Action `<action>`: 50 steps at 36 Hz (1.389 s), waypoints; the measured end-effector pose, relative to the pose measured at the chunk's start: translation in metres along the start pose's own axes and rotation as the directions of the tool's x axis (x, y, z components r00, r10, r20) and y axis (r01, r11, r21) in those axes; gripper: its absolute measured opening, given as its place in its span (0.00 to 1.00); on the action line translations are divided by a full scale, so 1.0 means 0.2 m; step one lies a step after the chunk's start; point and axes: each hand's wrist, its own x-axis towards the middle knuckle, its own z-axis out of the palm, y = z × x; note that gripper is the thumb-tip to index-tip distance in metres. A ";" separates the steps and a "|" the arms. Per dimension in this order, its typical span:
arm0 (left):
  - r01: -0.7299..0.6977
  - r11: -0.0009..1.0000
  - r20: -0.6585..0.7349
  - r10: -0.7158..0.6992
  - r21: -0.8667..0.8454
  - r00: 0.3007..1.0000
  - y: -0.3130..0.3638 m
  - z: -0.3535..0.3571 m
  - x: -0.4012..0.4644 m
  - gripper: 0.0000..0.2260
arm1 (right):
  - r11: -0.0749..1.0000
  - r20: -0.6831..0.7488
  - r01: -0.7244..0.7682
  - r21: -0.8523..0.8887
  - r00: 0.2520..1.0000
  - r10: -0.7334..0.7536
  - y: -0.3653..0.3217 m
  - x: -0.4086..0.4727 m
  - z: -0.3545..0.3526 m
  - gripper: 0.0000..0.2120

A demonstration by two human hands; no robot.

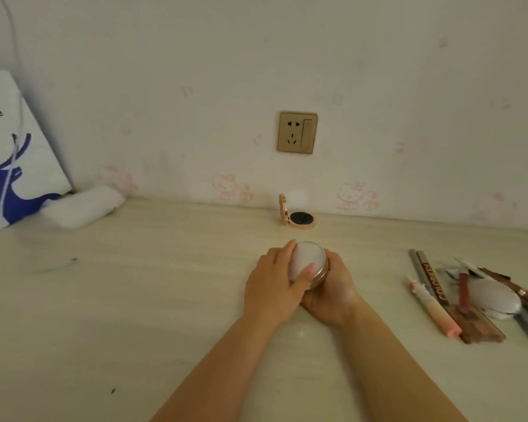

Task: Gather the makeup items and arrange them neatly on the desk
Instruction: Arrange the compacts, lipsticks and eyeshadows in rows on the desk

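Note:
Both hands hold a round compact (310, 261) with a pale lid and rose-gold rim, just above the middle of the cream desk (134, 300). My left hand (275, 287) wraps its left side with the thumb laid across the lid. My right hand (329, 295) cups it from below and the right. An open rose-gold compact (299, 219) with a dark inside stands farther back by the wall. At the right lies a pile of makeup: pencils (421, 269), a pink tube (436, 312), a brown palette (479, 327), a white oval case (494, 295).
A white bag with a blue deer print (9, 166) leans on the wall at the far left, with a folded white cloth (83, 205) beside it. A gold wall socket (297, 132) sits above the desk's back edge.

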 end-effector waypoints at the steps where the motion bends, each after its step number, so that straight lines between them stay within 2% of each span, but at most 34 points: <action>1: -0.004 0.999 0.002 0.003 0.051 1.000 0.02 0.01 0.00 0.33 | 1.000 0.007 0.001 0.010 1.000 -0.001 -0.01 -0.01 0.00 0.25; 5: 0.067 0.996 0.000 -0.067 0.064 0.998 0.08 0.07 0.00 0.37 | 0.999 0.017 0.046 0.000 0.999 -0.046 -0.01 -0.02 -0.02 0.25; 8: 0.085 0.996 -0.018 -0.085 -0.008 0.996 0.10 0.08 0.00 0.33 | 0.999 0.050 0.044 0.003 0.998 -0.044 -0.02 -0.04 -0.03 0.28; 13: 0.069 0.995 -0.006 -0.070 -0.075 0.998 0.07 0.06 -0.01 0.29 | 0.997 0.083 0.049 -0.060 0.996 -0.044 -0.01 -0.04 -0.02 0.28; 25: 0.040 0.998 -0.046 -0.038 0.042 0.998 0.09 0.07 -0.03 0.27 | 0.999 -0.007 0.049 -0.002 0.999 -0.049 0.02 -0.01 -0.01 0.19; 30: 0.051 0.997 -0.090 -0.046 0.057 0.995 0.08 0.08 -0.03 0.28 | 0.998 -0.028 0.051 0.037 0.998 -0.050 0.03 -0.01 0.00 0.20; 37: 0.069 0.998 -0.108 -0.069 -0.008 0.992 0.07 0.06 -0.01 0.29 | 0.996 -0.015 0.037 0.076 0.999 -0.036 0.02 -0.03 0.01 0.21; 41: 0.087 0.993 -0.113 -0.096 -0.083 0.989 0.05 0.05 -0.02 0.27 | 0.997 -0.028 0.034 -0.064 0.999 -0.036 0.00 -0.04 0.01 0.23; 45: 0.100 0.993 -0.121 -0.107 -0.063 0.987 0.04 0.05 -0.01 0.28 | 0.971 -0.074 0.066 -0.229 0.994 -0.085 0.00 -0.04 0.02 0.29; 50: 0.118 0.993 -0.129 -0.115 0.017 0.985 0.03 0.05 0.00 0.29 | 0.841 -0.200 0.125 -0.526 0.943 -0.266 0.01 -0.03 0.03 0.24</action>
